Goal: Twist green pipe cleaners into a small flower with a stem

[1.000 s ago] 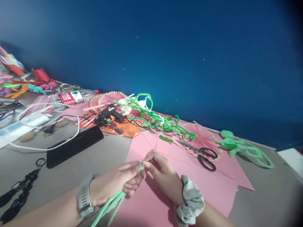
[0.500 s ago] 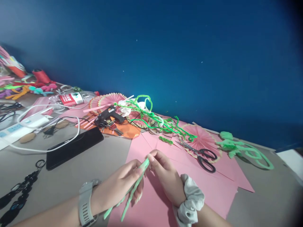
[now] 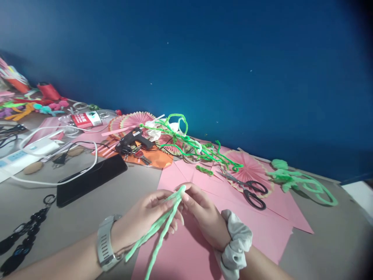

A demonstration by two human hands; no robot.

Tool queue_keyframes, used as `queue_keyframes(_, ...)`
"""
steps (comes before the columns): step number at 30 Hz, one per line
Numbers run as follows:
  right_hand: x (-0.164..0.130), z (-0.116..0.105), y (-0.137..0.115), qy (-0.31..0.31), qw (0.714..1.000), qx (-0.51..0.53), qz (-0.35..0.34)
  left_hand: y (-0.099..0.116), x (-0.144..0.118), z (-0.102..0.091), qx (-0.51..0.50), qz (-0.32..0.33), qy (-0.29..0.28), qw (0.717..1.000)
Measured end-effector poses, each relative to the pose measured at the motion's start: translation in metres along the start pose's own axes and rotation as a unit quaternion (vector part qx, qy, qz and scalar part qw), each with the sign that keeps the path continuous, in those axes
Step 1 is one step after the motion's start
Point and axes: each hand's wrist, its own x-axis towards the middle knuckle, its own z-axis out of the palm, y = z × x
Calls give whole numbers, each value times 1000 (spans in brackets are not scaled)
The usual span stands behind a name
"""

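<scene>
now the left hand [image 3: 142, 214] is looser than the fist of a second ago, lightly gripping pale green strands [image 3: 158, 245] while the right hand [image 3: 201, 212] pinches their bunched end, seemingly leaving more length exposed for handling. the strands slant down above pink paper [image 3: 247, 233], well forward of the tabletop's [image 3: 317, 252] back edge.

Fuzzy strands [image 3: 159, 245] mint green; paper sheet [image 3: 256, 229] pink; wall [image 3: 186, 58] deep blue; scrunchie [image 3: 234, 235] pale grey.
</scene>
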Motion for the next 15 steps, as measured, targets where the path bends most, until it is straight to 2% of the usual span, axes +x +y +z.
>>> queue_keyframes(6, 1, -2, 2, -14, 1000, -24, 7, 0, -5, 3, 26, 1, -43, 999)
queue_keyframes(11, 1, -1, 2, 11, 996, -82, 16, -2, -13, 12, 142, 44, 12, 989)
queue_keyframes(15, 0, 1, 1, 19, 998, -53, 34, -3, -11, 12, 252, 56, 16, 966)
